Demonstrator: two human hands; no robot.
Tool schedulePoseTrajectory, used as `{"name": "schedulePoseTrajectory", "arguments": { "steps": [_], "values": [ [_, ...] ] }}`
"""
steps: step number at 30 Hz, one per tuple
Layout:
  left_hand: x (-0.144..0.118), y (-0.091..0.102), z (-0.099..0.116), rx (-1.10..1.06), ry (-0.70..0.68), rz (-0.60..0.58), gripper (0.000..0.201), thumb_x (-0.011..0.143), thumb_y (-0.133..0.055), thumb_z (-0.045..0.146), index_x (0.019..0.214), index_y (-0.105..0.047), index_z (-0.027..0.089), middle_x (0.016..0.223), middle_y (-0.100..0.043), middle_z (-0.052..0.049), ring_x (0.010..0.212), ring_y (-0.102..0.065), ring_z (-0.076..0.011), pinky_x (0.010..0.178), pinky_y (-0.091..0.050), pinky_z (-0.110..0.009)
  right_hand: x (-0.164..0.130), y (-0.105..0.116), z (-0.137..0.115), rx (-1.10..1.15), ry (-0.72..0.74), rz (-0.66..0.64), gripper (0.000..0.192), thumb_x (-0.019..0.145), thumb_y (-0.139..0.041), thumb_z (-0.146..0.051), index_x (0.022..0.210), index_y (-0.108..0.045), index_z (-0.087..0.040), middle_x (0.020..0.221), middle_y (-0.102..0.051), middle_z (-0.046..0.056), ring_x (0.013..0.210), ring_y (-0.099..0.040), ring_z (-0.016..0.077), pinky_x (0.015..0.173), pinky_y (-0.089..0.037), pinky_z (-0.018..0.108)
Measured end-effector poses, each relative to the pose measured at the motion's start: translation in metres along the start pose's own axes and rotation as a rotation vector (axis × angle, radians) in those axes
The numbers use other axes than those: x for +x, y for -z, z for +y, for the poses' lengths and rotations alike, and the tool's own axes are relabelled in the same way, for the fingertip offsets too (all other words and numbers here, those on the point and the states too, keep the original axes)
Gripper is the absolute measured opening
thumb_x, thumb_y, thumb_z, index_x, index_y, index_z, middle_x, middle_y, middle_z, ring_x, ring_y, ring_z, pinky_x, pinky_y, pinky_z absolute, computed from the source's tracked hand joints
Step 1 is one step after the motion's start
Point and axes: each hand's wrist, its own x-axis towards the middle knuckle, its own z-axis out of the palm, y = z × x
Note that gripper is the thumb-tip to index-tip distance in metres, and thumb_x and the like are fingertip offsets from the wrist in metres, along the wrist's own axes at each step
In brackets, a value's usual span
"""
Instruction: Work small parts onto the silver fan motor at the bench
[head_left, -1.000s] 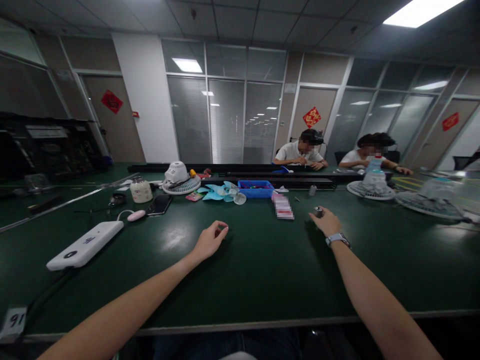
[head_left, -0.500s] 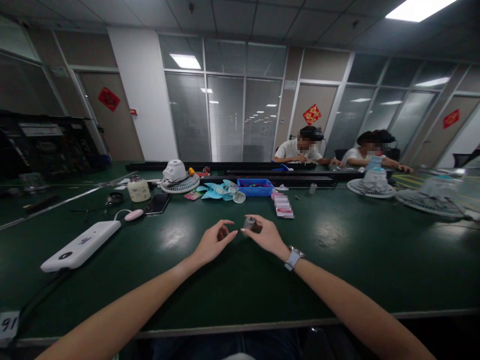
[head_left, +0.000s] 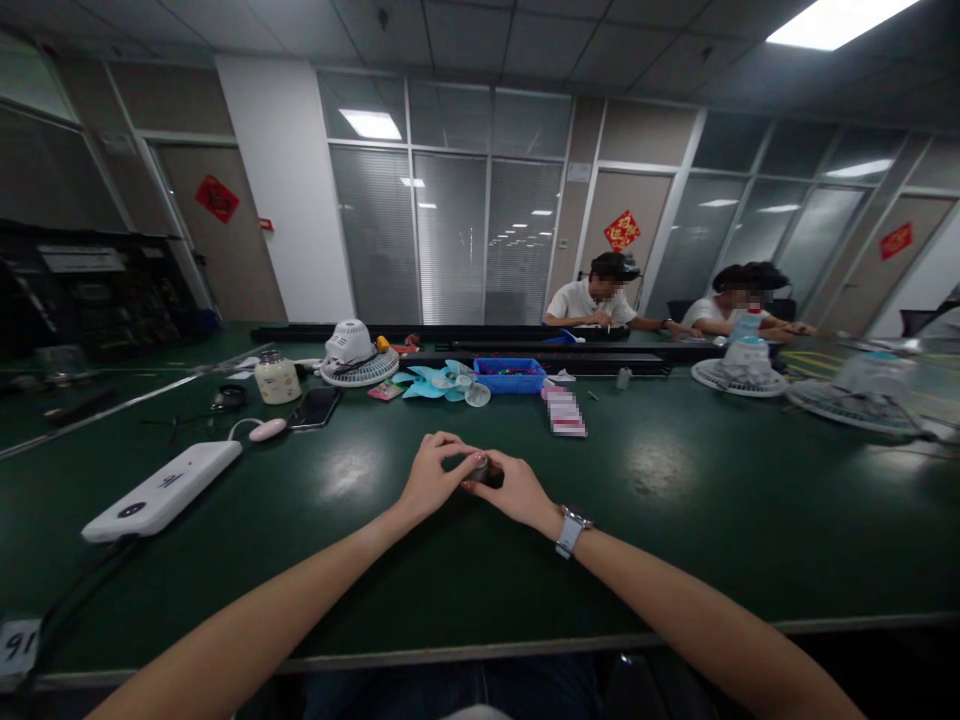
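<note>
Item: small grey cylindrical part point(head_left: 480, 467), held low over the green table point(head_left: 675, 520) at the middle of the bench, pinched between both hands. Long axis could not be told; most of the part was hidden by fingers.

Left hand point(head_left: 430, 477): fingers curled and closed on the part from its left side, fingertips meeting it from above.

Right hand point(head_left: 516, 489) (wristwatch point(head_left: 570, 529) on that wrist): closed on the part from its right side, thumb and forefinger against it. Both hands lay equally near, touching one another around the part.

Surroundings, all well apart from the hands: white box point(head_left: 163, 490) with cable at far left; pink oval device point(head_left: 267, 430); dark phone point(head_left: 316, 407); cream jar point(head_left: 277, 379); white fan guard point(head_left: 357, 360); pale blue fan blades point(head_left: 442, 384); blue tray point(head_left: 511, 375); a second small grey part point(head_left: 622, 377) standing upright beyond. Two people sat at the far side, their hands on their own work. Nothing stood between the hands and the table before them.
</note>
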Motion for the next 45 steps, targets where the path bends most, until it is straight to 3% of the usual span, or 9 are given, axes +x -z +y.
{"name": "schedulePoseTrajectory", "arguments": {
  "steps": [7,14,17,22,27,36,41,43,45],
  "values": [
    [0.003,0.015,-0.009,0.021,0.050,0.126,0.034,0.089,-0.053,0.049,0.104,-0.075,0.027,0.100,-0.066,-0.006,0.102,-0.053,-0.0241,0.090,-0.042,-0.036,-0.001,0.004,-0.003,0.005,-0.042,-0.034,0.041,0.080,-0.068,-0.049,0.112,-0.064,-0.024,0.099,-0.071,0.003,0.084,-0.064,0.0186,0.072,-0.049,0.031],
    [-0.001,0.019,-0.042,0.087,0.105,-0.243,0.025,0.083,-0.060,0.046,0.090,-0.079,0.030,0.080,-0.074,-0.003,0.084,-0.061,-0.0246,0.078,-0.041,-0.034,-0.004,0.003,-0.006,0.065,-0.063,-0.051,0.036,0.083,-0.064,-0.047,0.111,-0.065,-0.023,0.101,-0.071,0.003,0.087,-0.065,0.0187,0.075,-0.050,0.032],
    [-0.002,0.016,-0.045,0.093,0.096,-0.262,0.024,0.081,-0.063,0.047,0.089,-0.079,0.032,0.078,-0.073,-0.003,0.078,-0.061,-0.0236,0.074,-0.041,-0.033,-0.002,0.006,0.000,0.077,-0.076,-0.016,0.036,0.083,-0.063,-0.047,0.109,-0.066,-0.022,0.100,-0.071,0.004,0.086,-0.066,0.0182,0.075,-0.050,0.031],
    [-0.003,0.015,-0.047,0.102,0.112,-0.264,0.030,0.081,-0.061,0.052,0.093,-0.079,0.031,0.083,-0.073,-0.005,0.081,-0.060,-0.0233,0.075,-0.041,-0.033,0.011,0.061,0.047,-0.071,-0.148,0.286,0.039,0.083,-0.061,-0.050,0.108,-0.065,-0.020,0.102,-0.071,0.006,0.089,-0.066,0.0191,0.080,-0.049,0.032],
    [-0.002,0.016,-0.044,0.185,0.142,-0.310,0.032,0.083,-0.060,0.051,0.100,-0.077,0.031,0.089,-0.072,-0.004,0.086,-0.059,-0.0229,0.075,-0.042,-0.031,0.009,0.139,0.119,-0.421,-0.551,0.619,0.042,0.086,-0.055,-0.050,0.109,-0.064,-0.017,0.098,-0.072,0.012,0.089,-0.067,0.0253,0.075,-0.048,0.034],
    [-0.003,0.016,-0.041,0.180,0.150,-0.269,0.046,0.084,-0.054,0.058,0.113,-0.071,0.027,0.087,-0.069,-0.004,0.083,-0.059,-0.0225,0.071,-0.043,-0.031,-0.012,0.164,0.161,-0.529,-0.877,0.567,0.050,0.085,-0.055,-0.047,0.122,-0.058,-0.013,0.113,-0.066,0.021,0.105,-0.062,0.0338,0.085,-0.046,0.042],
    [-0.003,0.012,-0.041,0.090,0.225,-0.151,0.050,0.090,-0.043,0.057,0.116,-0.066,0.020,0.084,-0.068,-0.005,0.078,-0.062,-0.0217,0.066,-0.045,-0.030,0.002,0.136,0.115,-0.690,-0.536,0.851,0.064,0.084,-0.057,-0.042,0.138,-0.041,-0.010,0.138,-0.050,0.021,0.128,-0.044,0.0352,0.103,-0.032,0.051],
    [-0.003,0.011,-0.041,0.060,0.263,-0.106,0.051,0.089,-0.043,0.056,0.115,-0.064,0.018,0.085,-0.069,-0.006,0.078,-0.063,-0.0223,0.067,-0.046,-0.031,0.008,0.108,0.082,-0.653,-0.267,0.740,0.056,0.089,-0.050,-0.040,0.138,-0.043,-0.014,0.140,-0.050,0.017,0.129,-0.043,0.0309,0.105,-0.031,0.049],
    [-0.003,0.010,-0.040,0.041,0.287,-0.080,0.050,0.089,-0.044,0.056,0.114,-0.062,0.017,0.085,-0.069,-0.007,0.078,-0.064,-0.0227,0.067,-0.048,-0.032,0.010,0.073,0.047,-0.541,-0.022,0.437,0.049,0.094,-0.044,-0.039,0.138,-0.045,-0.019,0.141,-0.050,0.013,0.130,-0.045,0.0255,0.106,-0.034,0.045]
  ]
}}
